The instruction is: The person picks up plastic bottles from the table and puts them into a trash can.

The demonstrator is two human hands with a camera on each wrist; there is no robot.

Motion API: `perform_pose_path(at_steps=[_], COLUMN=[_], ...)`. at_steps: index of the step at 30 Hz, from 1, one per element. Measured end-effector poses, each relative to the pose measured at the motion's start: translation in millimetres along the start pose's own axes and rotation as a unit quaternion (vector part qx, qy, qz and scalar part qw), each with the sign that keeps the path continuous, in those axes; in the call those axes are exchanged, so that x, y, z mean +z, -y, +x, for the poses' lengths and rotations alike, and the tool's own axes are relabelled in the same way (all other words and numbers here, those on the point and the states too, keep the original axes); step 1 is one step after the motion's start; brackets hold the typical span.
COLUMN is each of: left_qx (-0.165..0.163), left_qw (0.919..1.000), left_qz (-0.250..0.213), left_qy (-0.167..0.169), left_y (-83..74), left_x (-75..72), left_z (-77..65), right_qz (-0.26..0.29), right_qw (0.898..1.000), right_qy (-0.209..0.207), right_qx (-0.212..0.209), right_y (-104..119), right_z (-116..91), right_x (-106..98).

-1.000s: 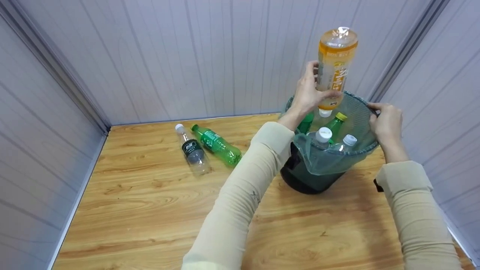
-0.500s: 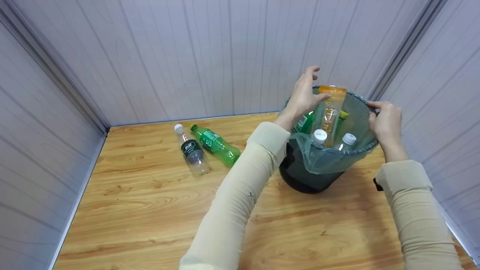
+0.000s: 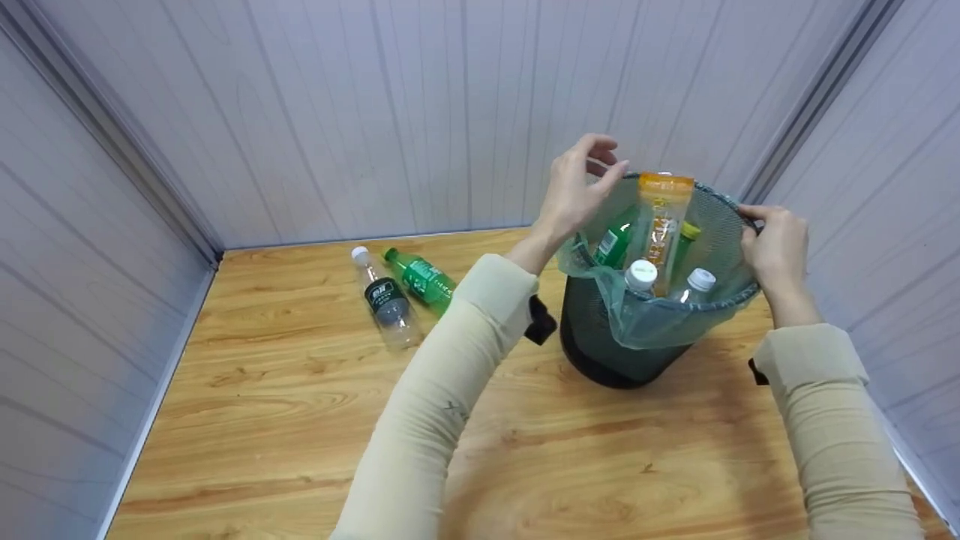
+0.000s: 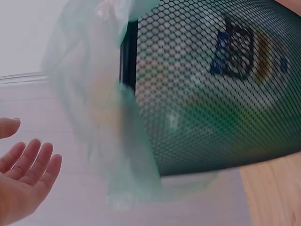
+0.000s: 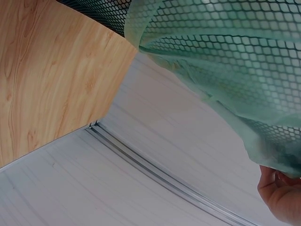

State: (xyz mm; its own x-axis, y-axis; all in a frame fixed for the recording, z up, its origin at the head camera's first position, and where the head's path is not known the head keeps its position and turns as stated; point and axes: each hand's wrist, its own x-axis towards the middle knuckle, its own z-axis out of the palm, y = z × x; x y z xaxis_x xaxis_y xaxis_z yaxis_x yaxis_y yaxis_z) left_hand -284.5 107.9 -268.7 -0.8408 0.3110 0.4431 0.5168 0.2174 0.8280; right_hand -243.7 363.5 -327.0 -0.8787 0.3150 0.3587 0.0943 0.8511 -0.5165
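Note:
A mesh trash bin lined with a green plastic bag stands on the right, with several plastic bottles in it. Among them an orange-labelled bottle stands bottom up, its base at rim height. My left hand hovers by the bin's left rim, fingers relaxed and holding nothing; the left wrist view shows the hand apart from the bag. On the right, my right hand grips the bin's lined rim. In the right wrist view its fingers pinch the bag's edge.
Left of the bin, a clear bottle with a black label and a green bottle lie on the wooden tabletop. The left forearm partly covers the green one. Pale panel walls close in the back and both sides.
The orange-labelled bottle went down into the bin and my left hand let go of it. That hand then moved left, away from the bottle. My right hand stays on the rim.

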Motion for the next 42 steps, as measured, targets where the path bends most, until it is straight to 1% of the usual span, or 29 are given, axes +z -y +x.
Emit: perform_pose_path(at_steps=[3, 5, 7, 9, 12, 16, 19, 22, 28, 31, 34, 38, 40, 42], left_qx=[0.012, 0.011, 0.004, -0.009, -0.029, -0.053, -0.073, -0.100, -0.157, -0.185, -0.204, -0.236, -0.254, -0.272], left_qw=[0.9998, 0.9996, 0.9995, 0.9993, 0.9985, 0.9964, 0.9943, 0.9909, 0.9786, 0.9708, 0.9625, 0.9477, 0.9405, 0.9349], left_qz=[-0.004, 0.000, 0.010, 0.022, 0.041, 0.063, 0.077, 0.089, 0.117, 0.130, 0.151, 0.187, 0.200, 0.206], left_qy=[-0.017, -0.027, -0.028, -0.028, -0.024, -0.020, -0.006, 0.016, 0.061, 0.081, 0.096, 0.105, 0.103, 0.097], left_y=[5.3, 10.6, 17.4, 25.4, 38.7, 58.0, 72.8, 88.5, 122.9, 140.3, 155.7, 171.9, 179.7, 186.9], left_x=[-12.7, -21.2, -29.9, -38.3, -49.5, -60.6, -66.7, -72.2, -82.2, -85.2, -86.3, -86.0, -85.2, -84.0], left_z=[-5.0, -8.3, -11.1, -13.7, -17.4, -23.4, -30.2, -39.0, -58.6, -67.4, -75.7, -85.9, -90.6, -95.4], right_qz=[0.001, 0.002, 0.003, 0.003, 0.003, -0.001, 0.000, 0.001, -0.002, -0.001, 0.001, 0.001, 0.001, 0.000], right_qw=[1.000, 1.000, 0.999, 0.999, 1.000, 1.000, 1.000, 1.000, 1.000, 1.000, 1.000, 1.000, 1.000, 1.000], right_qy=[-0.009, -0.017, -0.025, -0.027, -0.023, -0.020, -0.019, -0.015, -0.003, -0.004, -0.012, -0.020, -0.020, -0.019], right_qx=[-0.005, -0.013, -0.022, -0.027, -0.021, -0.014, -0.010, -0.003, 0.004, -0.001, -0.006, -0.006, -0.003, 0.000], right_y=[-1.0, -1.7, -2.7, -3.2, -3.8, -4.5, -5.0, -4.7, -4.1, -4.2, -4.3, -3.9, -3.7, -3.6], right_z=[-1.2, -2.2, -2.6, -3.1, -3.5, -4.2, -5.6, -7.1, -7.9, -8.6, -9.9, -10.6, -10.7, -10.7], right_x=[-1.3, -1.6, -1.2, -1.1, -1.7, -3.0, -3.7, -4.6, -6.3, -6.9, -6.6, -5.3, -5.0, -5.0])
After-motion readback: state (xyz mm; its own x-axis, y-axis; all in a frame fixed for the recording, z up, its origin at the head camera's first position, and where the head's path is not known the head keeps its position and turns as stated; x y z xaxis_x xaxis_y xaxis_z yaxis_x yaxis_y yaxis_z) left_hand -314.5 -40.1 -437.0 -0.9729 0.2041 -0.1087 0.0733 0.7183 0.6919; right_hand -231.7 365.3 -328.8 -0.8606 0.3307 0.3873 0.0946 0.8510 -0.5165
